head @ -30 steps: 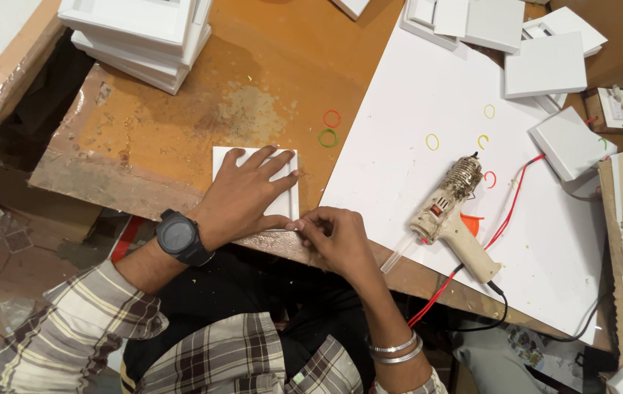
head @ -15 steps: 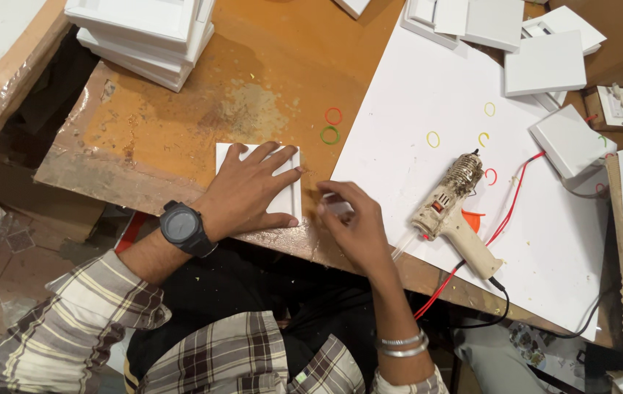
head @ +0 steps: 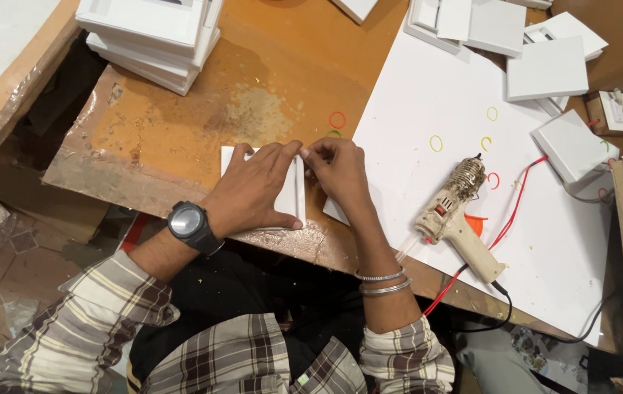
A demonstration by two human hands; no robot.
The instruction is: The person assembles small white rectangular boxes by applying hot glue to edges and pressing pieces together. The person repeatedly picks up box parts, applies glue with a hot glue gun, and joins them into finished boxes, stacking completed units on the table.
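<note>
left hand (head: 253,193) lies spread flat on the small white foam panel (head: 291,195); right hand (head: 337,169) pinches its far right edge. an uneven pull could skew the panel toward the table's near edge.

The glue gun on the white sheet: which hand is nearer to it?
Right. The right hand pinches the edge of the small white panel, just left of the glue gun. The left hand lies flat on that panel, farther away.
</note>
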